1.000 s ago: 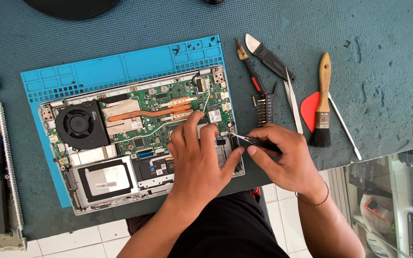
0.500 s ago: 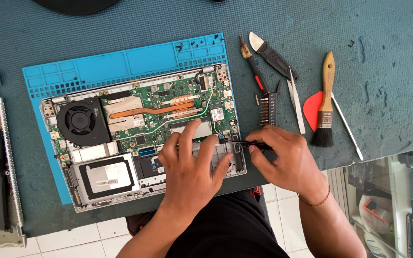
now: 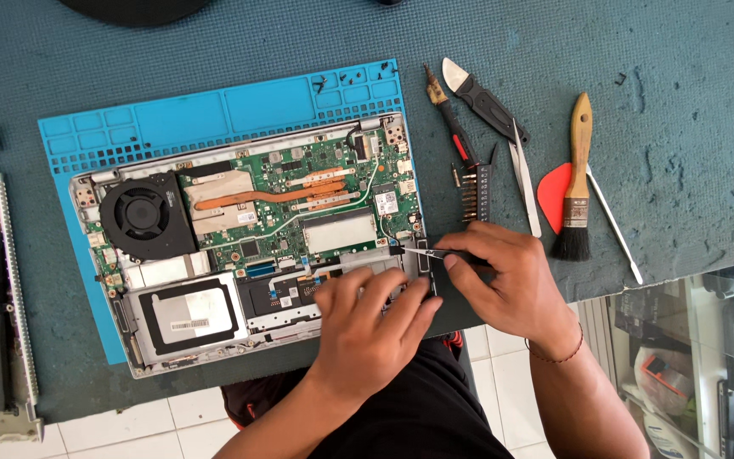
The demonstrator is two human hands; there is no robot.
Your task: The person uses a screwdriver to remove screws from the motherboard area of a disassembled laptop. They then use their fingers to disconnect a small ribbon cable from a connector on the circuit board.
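**Tweezers at the laptop's right edge**

My right hand (image 3: 511,285) is pinched closed around a pair of thin black-handled metal tweezers (image 3: 425,252), thumb and fingers wrapped over the rear half so only the front part shows. The long axis of the tool runs almost level across the view, tip pointing left and slightly up, ending at a small black connector by the right edge of the green circuit board (image 3: 316,191). My left hand (image 3: 375,319) holds nothing; it lies palm down, fingers spread and pressed on the lower right part of the opened silver laptop chassis (image 3: 239,246), just beside the tweezers' tip.

Compared with half a second ago, the left hand sits a little lower and further right, its fingers off the board's middle, and the tweezers' tip lies nearer the chassis edge. The right hand has barely shifted.

The tweezers look slim and dark, with a bright glint along the blade.

The laptop rests on a blue silicone work mat (image 3: 214,110). To the right lie a wooden-handled brush (image 3: 577,183), a red triangular pick (image 3: 551,194) and a black screwdriver-bit holder (image 3: 477,191).
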